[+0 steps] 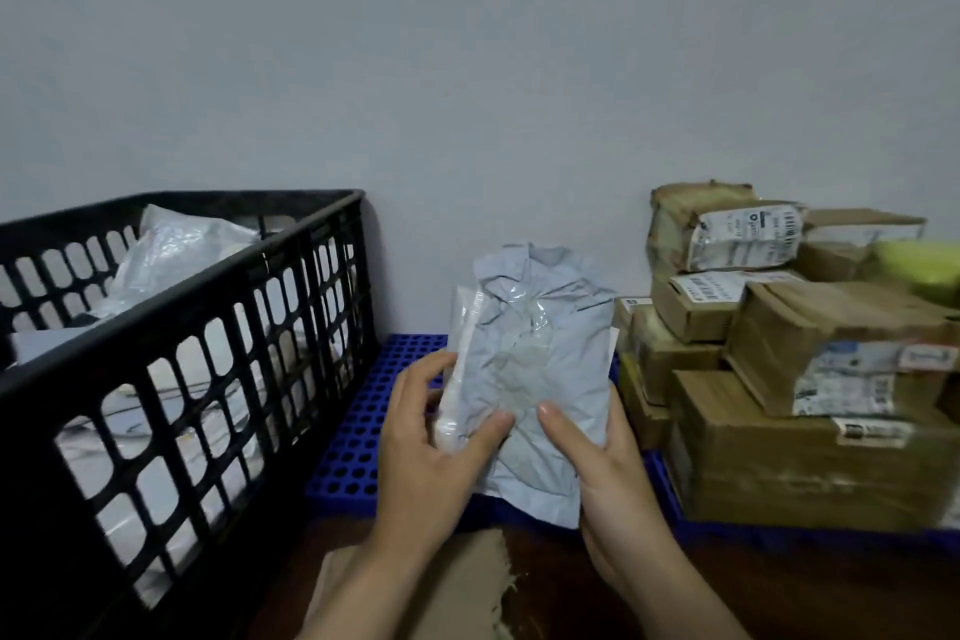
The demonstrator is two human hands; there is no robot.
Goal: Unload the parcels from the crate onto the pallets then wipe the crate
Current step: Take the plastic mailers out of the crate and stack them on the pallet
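Both hands hold one parcel, a crumpled grey poly mailer (535, 379), upright in mid-frame over the blue pallet (353, 437), clear of the crate. Left hand (431, 437) grips the mailer's left edge: thumb pressed on the front, fingers curled round the side where a white rolled-up strip runs down the pkg. Right hand (597, 473) grips the lower right edge w/ thumb flat on the front, other fingers tucked behind & mostly out of sight. Mailer's top is creased and folded over; clear tape shines on the front.

Black crate (208, 327) at left, lattice walls, its near right corner just beside the pallet. Inside: more parcels (176, 255), white/grey plastic bags, the back one heaped approx to the rim.

Right side: stack of cardboard boxes (753, 421) on a second blue pallet (665, 489), several w/ printed shipping labels, text too blurred to read. Top box (722, 229) sits tilted, label toward the camera. Yellow-green thing (924, 265) at the frame edge beside the stack's top — can't tell what it is.

Bottom centre: torn piece of brown cardboard (457, 582) lying on a dark brown surface, partly under the left forearm. Plain pale wall (467, 68) behind it all.
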